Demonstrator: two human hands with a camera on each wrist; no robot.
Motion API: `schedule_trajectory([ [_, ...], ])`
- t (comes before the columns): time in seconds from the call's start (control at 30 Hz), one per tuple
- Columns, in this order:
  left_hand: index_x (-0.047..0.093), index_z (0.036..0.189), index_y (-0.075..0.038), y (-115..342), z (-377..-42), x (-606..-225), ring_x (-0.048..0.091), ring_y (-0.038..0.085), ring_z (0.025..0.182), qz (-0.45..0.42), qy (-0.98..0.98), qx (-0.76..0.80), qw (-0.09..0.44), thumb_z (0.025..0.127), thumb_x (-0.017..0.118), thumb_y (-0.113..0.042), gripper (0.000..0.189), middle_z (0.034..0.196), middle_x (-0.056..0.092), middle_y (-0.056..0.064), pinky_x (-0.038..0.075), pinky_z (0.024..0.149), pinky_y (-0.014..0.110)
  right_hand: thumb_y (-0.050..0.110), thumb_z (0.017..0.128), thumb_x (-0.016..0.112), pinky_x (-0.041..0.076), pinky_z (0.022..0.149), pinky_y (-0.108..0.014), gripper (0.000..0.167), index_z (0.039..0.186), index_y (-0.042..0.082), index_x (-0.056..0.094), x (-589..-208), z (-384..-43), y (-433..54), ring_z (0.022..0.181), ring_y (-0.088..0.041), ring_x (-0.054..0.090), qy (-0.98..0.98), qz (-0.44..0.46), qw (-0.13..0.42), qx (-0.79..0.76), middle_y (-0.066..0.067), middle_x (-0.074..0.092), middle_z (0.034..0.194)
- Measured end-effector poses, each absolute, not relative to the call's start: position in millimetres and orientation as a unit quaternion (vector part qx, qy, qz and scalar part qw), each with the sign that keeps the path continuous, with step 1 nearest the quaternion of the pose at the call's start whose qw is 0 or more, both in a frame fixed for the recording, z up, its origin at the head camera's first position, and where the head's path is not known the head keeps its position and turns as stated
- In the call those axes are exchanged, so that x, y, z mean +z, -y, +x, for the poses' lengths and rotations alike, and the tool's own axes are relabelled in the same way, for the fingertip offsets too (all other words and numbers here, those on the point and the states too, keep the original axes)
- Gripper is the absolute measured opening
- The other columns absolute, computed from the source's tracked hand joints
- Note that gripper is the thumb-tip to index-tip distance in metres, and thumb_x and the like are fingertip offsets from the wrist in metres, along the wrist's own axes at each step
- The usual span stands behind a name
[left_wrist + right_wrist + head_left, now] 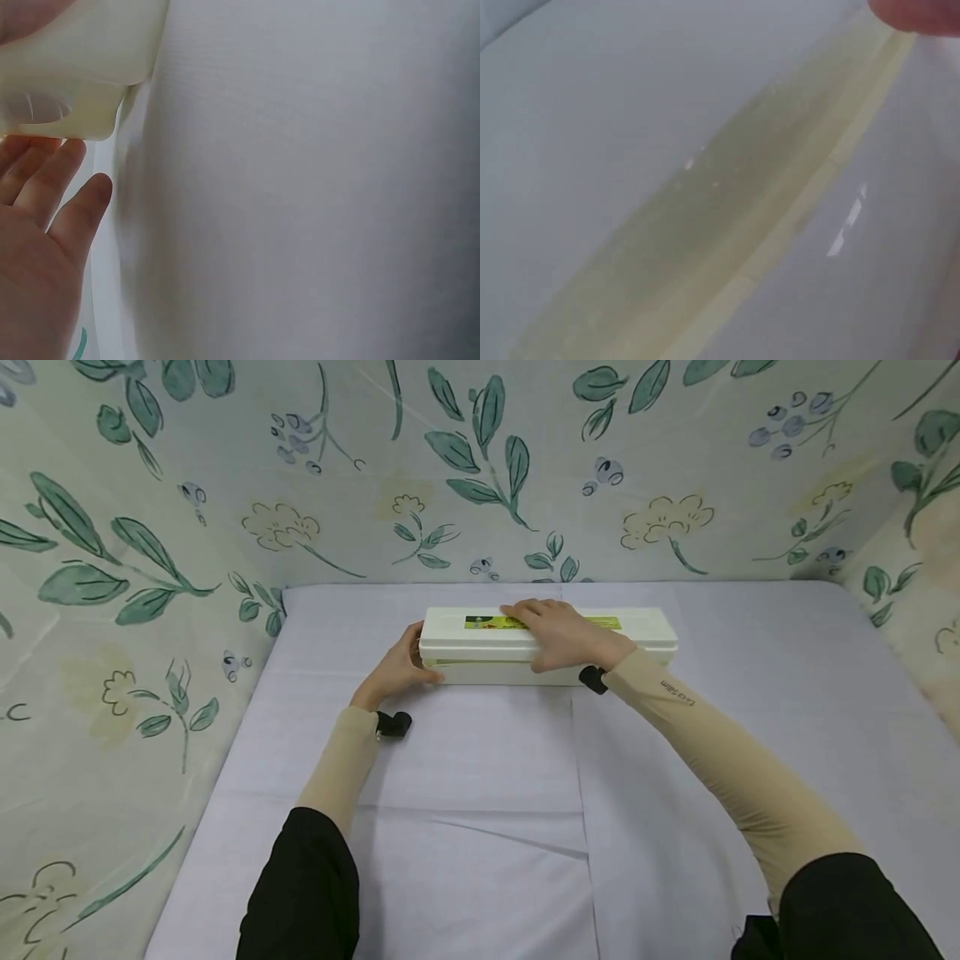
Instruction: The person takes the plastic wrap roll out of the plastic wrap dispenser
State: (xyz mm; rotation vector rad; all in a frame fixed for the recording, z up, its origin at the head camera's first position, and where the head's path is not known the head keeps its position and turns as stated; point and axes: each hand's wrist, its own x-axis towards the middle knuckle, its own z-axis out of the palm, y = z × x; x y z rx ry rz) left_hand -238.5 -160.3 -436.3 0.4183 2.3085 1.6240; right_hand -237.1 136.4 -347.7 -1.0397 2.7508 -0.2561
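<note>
A long white lidded box of glossy plastic lies crosswise near the table's far edge. On its lid is a yellow-green label, partly covered by my right hand. That hand grips the lid from above, fingers over the top and thumb down at the front; its thumb shows at the lid's edge in the right wrist view. My left hand holds the box's left end, fingers behind and thumb at the lower front corner. In the left wrist view, its fingers touch the box end, which has a rounded opening.
A white cloth with fold creases covers the table. Behind and to the left hangs a pale curtain-like sheet printed with leaves and flowers. Both wrists carry a small black camera.
</note>
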Motion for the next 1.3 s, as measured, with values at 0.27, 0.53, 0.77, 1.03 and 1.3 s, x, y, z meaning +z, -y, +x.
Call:
schedule_trajectory([
  [0.27, 0.019, 0.15, -0.009, 159.2, -238.2, -437.2, 0.039, 0.028, 0.131, 0.148, -0.796, 0.57, 0.139, 0.072, 0.081, 0.001, 0.1, 0.147, 0.035, 0.012, 0.032, 0.106, 0.043, 0.018, 0.074, 0.072, 0.017, 0.11, -0.055, 0.091, 0.152, 0.013, 0.025, -346.1, -243.8, -144.1, 0.136, -0.035, 0.028, -0.923, -0.34, 0.128, -0.127, -0.014, 0.03, 0.151],
  [0.53, 0.018, 0.15, -0.01, 160.0, -239.8, -439.4, 0.037, 0.025, 0.133, 0.148, -0.788, 0.58, 0.147, 0.072, 0.08, 0.002, 0.101, 0.149, 0.033, 0.011, 0.03, 0.108, 0.041, 0.025, 0.073, 0.081, 0.023, 0.104, -0.06, 0.095, 0.152, 0.022, 0.029, -348.4, -249.8, -149.7, 0.135, -0.037, 0.024, -0.917, -0.311, 0.167, -0.186, -0.017, 0.027, 0.151],
  [0.77, 0.017, 0.151, -0.007, 159.1, -235.3, -428.1, 0.027, 0.028, 0.139, 0.139, -0.785, 0.582, 0.161, 0.071, 0.08, 0.002, 0.102, 0.153, 0.027, 0.013, 0.023, 0.111, 0.041, 0.026, 0.071, 0.084, 0.026, 0.102, -0.055, 0.094, 0.15, 0.024, 0.033, -348.2, -255.3, -153.1, 0.129, -0.032, 0.03, -0.913, -0.315, 0.159, -0.206, -0.012, 0.036, 0.147],
  [1.03, 0.017, 0.15, -0.004, 156.1, -225.3, -409.4, 0.025, 0.029, 0.14, 0.139, -0.789, 0.575, 0.167, 0.072, 0.08, 0.001, 0.1, 0.152, 0.027, 0.015, 0.022, 0.112, 0.04, 0.031, 0.071, 0.084, 0.022, 0.104, -0.058, 0.095, 0.151, 0.024, 0.032, -348.5, -257.5, -156.9, 0.13, -0.037, 0.031, -0.915, -0.33, 0.138, -0.188, -0.015, 0.034, 0.147],
  [1.3, 0.018, 0.15, -0.005, 157.5, -224.0, -411.1, 0.025, 0.029, 0.14, 0.14, -0.786, 0.579, 0.166, 0.072, 0.08, 0.001, 0.1, 0.152, 0.028, 0.014, 0.023, 0.112, 0.041, 0.037, 0.069, 0.085, 0.023, 0.105, -0.056, 0.098, 0.151, 0.027, 0.032, -342.7, -258.0, -161.7, 0.132, -0.033, 0.031, -0.919, -0.335, 0.105, -0.183, -0.011, 0.037, 0.146],
])
